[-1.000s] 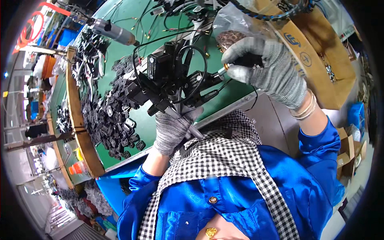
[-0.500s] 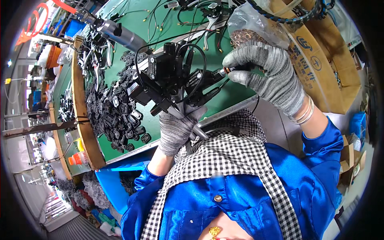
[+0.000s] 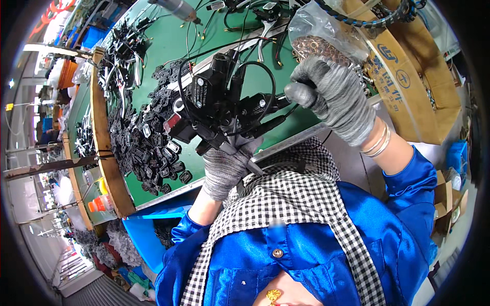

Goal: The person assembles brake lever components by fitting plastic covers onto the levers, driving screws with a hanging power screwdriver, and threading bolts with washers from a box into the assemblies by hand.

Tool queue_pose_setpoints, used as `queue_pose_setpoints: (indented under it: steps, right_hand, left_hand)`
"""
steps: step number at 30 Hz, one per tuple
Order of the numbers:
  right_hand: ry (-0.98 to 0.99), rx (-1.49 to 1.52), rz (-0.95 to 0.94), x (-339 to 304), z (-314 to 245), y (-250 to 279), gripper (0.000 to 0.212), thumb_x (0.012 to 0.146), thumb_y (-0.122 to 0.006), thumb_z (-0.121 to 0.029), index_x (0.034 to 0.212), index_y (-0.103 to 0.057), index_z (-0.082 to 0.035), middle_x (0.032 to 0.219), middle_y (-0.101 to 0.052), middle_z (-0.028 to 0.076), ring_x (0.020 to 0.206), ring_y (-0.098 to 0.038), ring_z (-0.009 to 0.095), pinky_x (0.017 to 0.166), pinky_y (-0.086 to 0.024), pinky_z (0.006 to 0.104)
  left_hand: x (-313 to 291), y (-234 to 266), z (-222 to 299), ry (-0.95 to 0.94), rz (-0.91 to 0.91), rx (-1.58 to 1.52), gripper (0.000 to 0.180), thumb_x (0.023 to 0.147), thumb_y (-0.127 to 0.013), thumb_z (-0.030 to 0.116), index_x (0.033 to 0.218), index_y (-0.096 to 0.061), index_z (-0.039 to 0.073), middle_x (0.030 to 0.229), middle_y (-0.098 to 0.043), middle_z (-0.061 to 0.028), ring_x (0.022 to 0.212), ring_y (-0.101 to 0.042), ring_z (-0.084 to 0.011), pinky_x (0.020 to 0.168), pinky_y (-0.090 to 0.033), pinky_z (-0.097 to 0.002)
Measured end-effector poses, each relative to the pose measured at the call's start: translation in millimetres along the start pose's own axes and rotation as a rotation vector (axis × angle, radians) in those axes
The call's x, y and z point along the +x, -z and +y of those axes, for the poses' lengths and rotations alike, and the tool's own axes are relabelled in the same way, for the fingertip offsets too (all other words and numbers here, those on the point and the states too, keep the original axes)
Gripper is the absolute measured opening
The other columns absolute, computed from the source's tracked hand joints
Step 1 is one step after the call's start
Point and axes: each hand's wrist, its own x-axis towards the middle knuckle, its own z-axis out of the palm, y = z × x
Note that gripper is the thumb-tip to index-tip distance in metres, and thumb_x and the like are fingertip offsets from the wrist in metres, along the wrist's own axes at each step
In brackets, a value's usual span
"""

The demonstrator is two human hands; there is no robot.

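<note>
My left hand (image 3: 223,171), in a grey knitted glove, is closed around the grey metal levers of a cluster of black brake lever assemblies (image 3: 208,94). Black cables loop over the cluster, and a red patch shows on its left side. My right hand (image 3: 332,97), gloved alike, is at the right end of the cluster with its fingers curled together. Its thumb and fingertips come close to the end of a black cylinder part; whatever they pinch is hidden. Beyond that hand lies a clear plastic bag (image 3: 326,30) holding copper-coloured rings (image 3: 314,47).
Small black plates (image 3: 145,135) are heaped on the green tabletop (image 3: 168,43), with more levers (image 3: 122,66) behind. A grey power screwdriver (image 3: 178,9) hangs at the top. Wooden rails (image 3: 104,148) border the left; a cardboard box (image 3: 408,86) stands right, a blue bin (image 3: 143,239) below.
The hanging screwdriver has swung up and away from the cluster. My right fingers have gone from a wide pinch at a fitting to a tighter curl. The cluster has tilted slightly, showing its red patch.
</note>
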Motion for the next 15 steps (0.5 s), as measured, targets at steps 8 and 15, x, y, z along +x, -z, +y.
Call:
queue_pose_setpoints:
  steps: [8, 15]
  right_hand:
    - [-0.179, 0.338, 0.051, -2, -5, -8, 0.027, 0.087, -0.069, -0.029, 0.092, -0.061, -0.004, 0.079, -0.065, 0.013, 0.072, -0.066, 0.027, 0.066, -0.052, 0.0356]
    - [0.053, 0.227, -0.008, -3, -5, 3, 0.023, 0.084, -0.072, -0.022, 0.099, -0.066, -0.006, 0.087, -0.065, 0.01, 0.081, -0.065, 0.024, 0.072, -0.052, 0.0343]
  left_hand:
    - [0, 3, 7, 0.135, 0.023, -0.02, 0.022, 0.081, -0.078, 0.01, 0.096, -0.063, 0.003, 0.072, -0.066, -0.0026, 0.064, -0.059, -0.0068, 0.054, -0.048, -0.0253]
    - [-5, 10, 9, 0.158, 0.045, -0.106, 0.019, 0.08, -0.08, 0.01, 0.086, -0.064, 0.002, 0.068, -0.065, -0.0022, 0.061, -0.059, -0.0074, 0.053, -0.047, -0.0253]
